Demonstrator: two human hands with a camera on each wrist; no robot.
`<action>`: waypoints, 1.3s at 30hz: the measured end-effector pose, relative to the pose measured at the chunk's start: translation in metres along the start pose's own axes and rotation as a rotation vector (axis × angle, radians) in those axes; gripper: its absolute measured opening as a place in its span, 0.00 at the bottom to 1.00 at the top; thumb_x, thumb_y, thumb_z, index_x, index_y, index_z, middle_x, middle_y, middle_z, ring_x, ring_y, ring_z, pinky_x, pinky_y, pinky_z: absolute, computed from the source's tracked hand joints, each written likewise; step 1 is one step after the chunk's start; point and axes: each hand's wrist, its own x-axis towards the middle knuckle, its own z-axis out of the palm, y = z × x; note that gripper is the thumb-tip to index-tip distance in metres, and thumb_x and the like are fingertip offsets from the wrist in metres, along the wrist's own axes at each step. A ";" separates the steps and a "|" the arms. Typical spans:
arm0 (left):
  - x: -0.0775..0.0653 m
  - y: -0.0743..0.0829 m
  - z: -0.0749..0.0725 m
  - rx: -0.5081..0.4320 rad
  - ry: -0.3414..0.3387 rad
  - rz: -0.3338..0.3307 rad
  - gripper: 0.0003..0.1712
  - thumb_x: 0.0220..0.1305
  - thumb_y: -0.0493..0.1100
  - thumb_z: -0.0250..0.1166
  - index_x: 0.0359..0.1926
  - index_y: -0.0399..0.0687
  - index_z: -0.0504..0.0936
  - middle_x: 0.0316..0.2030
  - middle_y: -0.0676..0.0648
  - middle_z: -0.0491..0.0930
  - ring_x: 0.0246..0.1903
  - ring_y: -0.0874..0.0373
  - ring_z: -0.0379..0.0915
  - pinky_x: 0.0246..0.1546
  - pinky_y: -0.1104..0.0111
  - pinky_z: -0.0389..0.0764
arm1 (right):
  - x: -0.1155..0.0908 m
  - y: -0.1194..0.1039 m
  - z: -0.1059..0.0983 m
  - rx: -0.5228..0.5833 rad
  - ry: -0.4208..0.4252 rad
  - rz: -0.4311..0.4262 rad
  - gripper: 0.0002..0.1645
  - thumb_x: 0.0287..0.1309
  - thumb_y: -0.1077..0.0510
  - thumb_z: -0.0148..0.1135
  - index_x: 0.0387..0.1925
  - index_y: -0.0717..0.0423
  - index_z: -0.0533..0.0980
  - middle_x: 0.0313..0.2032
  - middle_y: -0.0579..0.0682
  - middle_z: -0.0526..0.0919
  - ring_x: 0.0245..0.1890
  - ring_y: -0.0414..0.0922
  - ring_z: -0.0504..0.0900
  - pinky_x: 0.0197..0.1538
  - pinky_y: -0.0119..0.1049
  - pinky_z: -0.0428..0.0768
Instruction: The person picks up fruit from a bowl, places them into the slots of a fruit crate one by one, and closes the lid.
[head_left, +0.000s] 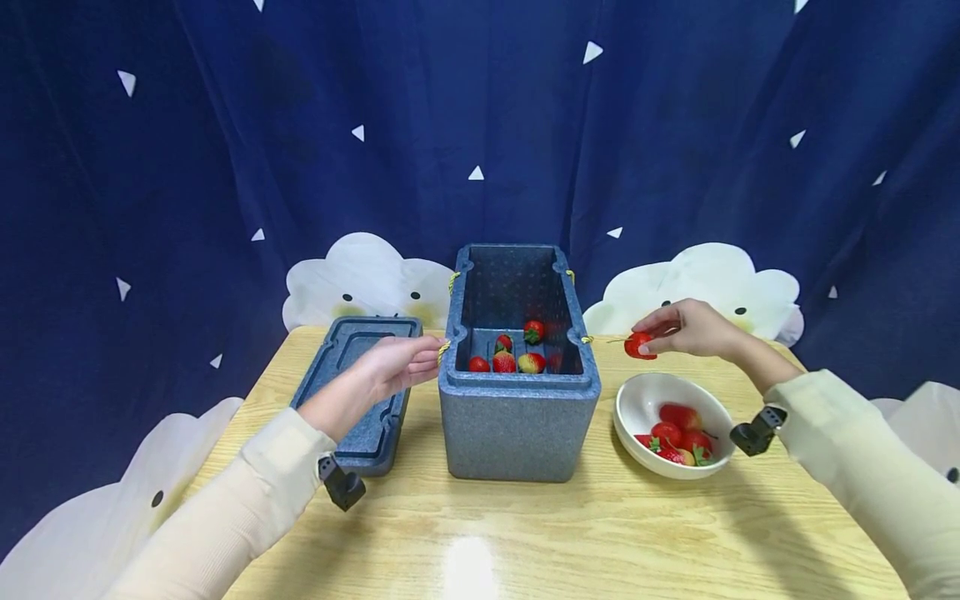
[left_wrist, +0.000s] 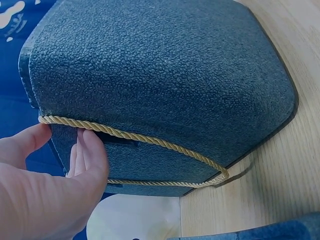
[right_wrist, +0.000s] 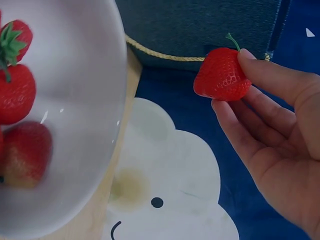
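Note:
My right hand [head_left: 686,327] pinches a red strawberry [right_wrist: 223,75] with a thin green stem between thumb and fingers, above the back of a white bowl [head_left: 633,400]. Several more strawberries [head_left: 678,417] lie in that bowl. Against the left side of a dark blue-grey foam box [head_left: 517,433] rests my left hand [head_left: 401,364], its fingers near the upper rim. In the left wrist view the fingertips touch the box beside a gold rope [left_wrist: 170,145], and the fingers look nearly straight. Inside the open box several strawberries [head_left: 504,362] lie near its front end.
The box's lid [head_left: 307,375] lies on the wooden table [head_left: 405,525] to the left of the box, partly behind my left forearm. A dark blue curtain [head_left: 420,83] with white triangles and cloud shapes hangs behind the table.

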 end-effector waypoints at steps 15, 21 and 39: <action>0.000 -0.002 -0.001 0.006 -0.016 0.018 0.30 0.69 0.41 0.57 0.67 0.34 0.62 0.56 0.41 0.75 0.36 0.66 0.79 0.67 0.62 0.72 | 0.007 -0.012 -0.008 0.077 0.071 0.008 0.25 0.52 0.55 0.71 0.51 0.61 0.79 0.44 0.60 0.86 0.34 0.32 0.81 0.39 0.21 0.81; -0.001 -0.003 -0.001 -0.002 -0.028 0.031 0.30 0.68 0.40 0.57 0.68 0.34 0.62 0.41 0.49 0.80 0.34 0.67 0.80 0.61 0.66 0.78 | 0.008 -0.018 -0.014 0.115 0.091 -0.005 0.25 0.54 0.56 0.70 0.52 0.62 0.78 0.46 0.62 0.85 0.34 0.31 0.81 0.40 0.19 0.80; 0.001 -0.004 0.000 -0.003 -0.002 0.021 0.31 0.68 0.40 0.57 0.68 0.35 0.61 0.64 0.36 0.70 0.38 0.64 0.79 0.66 0.62 0.73 | 0.020 -0.032 -0.017 0.208 0.142 -0.005 0.28 0.56 0.53 0.68 0.56 0.62 0.76 0.48 0.58 0.85 0.35 0.30 0.82 0.42 0.18 0.81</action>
